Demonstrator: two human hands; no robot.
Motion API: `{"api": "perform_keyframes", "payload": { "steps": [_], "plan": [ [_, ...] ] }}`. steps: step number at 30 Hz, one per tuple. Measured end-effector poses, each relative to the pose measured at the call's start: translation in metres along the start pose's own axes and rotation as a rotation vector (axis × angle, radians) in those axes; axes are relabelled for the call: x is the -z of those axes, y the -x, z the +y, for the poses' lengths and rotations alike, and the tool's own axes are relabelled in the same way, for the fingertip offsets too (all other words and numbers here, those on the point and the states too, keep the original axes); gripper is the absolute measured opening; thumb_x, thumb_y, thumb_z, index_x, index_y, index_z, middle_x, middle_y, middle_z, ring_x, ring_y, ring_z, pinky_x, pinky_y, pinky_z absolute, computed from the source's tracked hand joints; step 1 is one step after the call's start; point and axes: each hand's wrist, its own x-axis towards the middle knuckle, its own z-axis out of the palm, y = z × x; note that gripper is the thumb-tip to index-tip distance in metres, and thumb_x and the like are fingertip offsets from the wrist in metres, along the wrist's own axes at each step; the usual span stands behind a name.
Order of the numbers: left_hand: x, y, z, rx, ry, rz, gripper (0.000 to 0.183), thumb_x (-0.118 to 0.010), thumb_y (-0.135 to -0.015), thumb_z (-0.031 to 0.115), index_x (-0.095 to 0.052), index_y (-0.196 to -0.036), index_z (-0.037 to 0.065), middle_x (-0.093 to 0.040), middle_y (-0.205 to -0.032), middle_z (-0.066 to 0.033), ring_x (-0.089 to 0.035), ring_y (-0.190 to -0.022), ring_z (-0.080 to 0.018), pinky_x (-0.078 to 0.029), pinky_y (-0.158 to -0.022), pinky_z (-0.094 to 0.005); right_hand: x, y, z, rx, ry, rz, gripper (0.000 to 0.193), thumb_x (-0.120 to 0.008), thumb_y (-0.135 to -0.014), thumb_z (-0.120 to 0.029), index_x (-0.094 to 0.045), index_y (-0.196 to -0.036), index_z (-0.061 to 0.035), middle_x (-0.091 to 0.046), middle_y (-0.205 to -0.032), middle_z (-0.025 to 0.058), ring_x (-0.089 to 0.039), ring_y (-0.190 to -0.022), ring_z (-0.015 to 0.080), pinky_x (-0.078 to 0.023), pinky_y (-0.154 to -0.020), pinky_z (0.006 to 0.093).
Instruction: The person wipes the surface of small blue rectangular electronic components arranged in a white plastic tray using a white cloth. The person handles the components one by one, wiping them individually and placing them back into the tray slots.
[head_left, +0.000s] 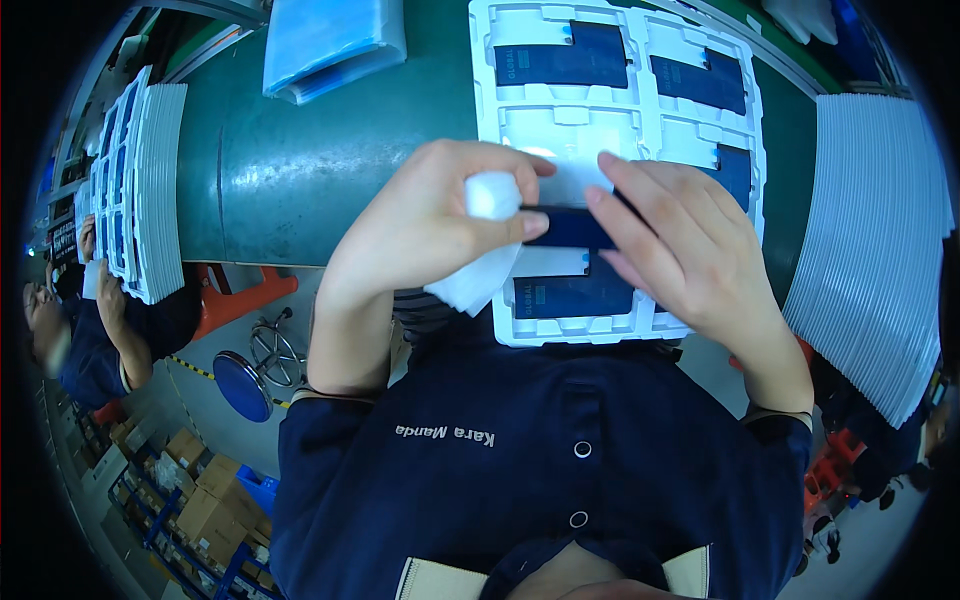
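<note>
Dark shirt [520, 470] fills the lower frame, nearest the lens; two snaps visible on it.

Left hand [425, 225]: fingers curled tight, pinching a white cloth [480, 270]. Cloth bunches above the thumb and hangs loose below the fist. Right hand [690, 245]: fingers extended and close together, tips pressing on a dark blue panel [572, 228] just right of the cloth pinch. Panel is flat, rectangular, glossy navy, with a white strip along its near edge. It sits over the white tray [488, 120], between the two hands.

Tray: moulded white plastic with pockets. Counted four other navy panels seated in it — two beyond the grip, one partly behind the right hand, one under the held panel. One pocket just beyond the grip looks unfilled, hard to confirm through glare.

Hidden: right side of the held panel and the tray's near-right pockets are under the right hand. Tray's far edge is cut off.

Two tray stacks [880, 250]: one right of the grip, one left [150, 190]. Blue bag pile [330, 40] beyond the left hand. Person [85, 340] at far left, partly cropped.
</note>
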Motion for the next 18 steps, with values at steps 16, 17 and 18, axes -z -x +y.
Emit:
{"api": "perform_keyframes", "payload": {
  "steps": [16,17,18],
  "plan": [
    [0.040,0.031,-0.023,-0.213,0.622,0.547,0.032,-0.064,-0.085,0.011,-0.058,-0.113,-0.004,-0.067,-0.098,-0.0128,-0.053,-0.064,-0.0085,-0.049,-0.072,-0.0269,-0.037,-0.002,0.040,-0.109,-0.318,-0.198,0.036,-0.071,-0.078,-0.017,-0.067,-0.114,-0.0131,-0.053,-0.132,0.0125,-0.049,-0.122,0.0313,-0.042,-0.101,0.0426],
    [0.038,0.029,-0.023,-0.192,0.619,0.541,0.032,-0.064,-0.085,0.011,-0.058,-0.113,-0.003,-0.067,-0.098,-0.0126,-0.053,-0.064,-0.0083,-0.049,-0.072,-0.0268,-0.038,-0.001,0.039,-0.120,-0.326,-0.197,0.036,-0.071,-0.078,-0.018,-0.068,-0.114,-0.0133,-0.053,-0.132,0.0127,-0.048,-0.123,0.0315,-0.042,-0.101,0.0429],
    [0.035,0.027,-0.023,-0.172,0.615,0.534,0.032,-0.064,-0.085,0.011,-0.058,-0.113,-0.003,-0.067,-0.098,-0.0123,-0.053,-0.064,-0.0081,-0.049,-0.071,-0.0267,-0.040,0.000,0.037,-0.139,-0.321,-0.172,0.036,-0.071,-0.078,-0.018,-0.068,-0.113,-0.0134,-0.052,-0.132,0.0127,-0.048,-0.123,0.0317,-0.042,-0.101,0.0431]
  ]
}}
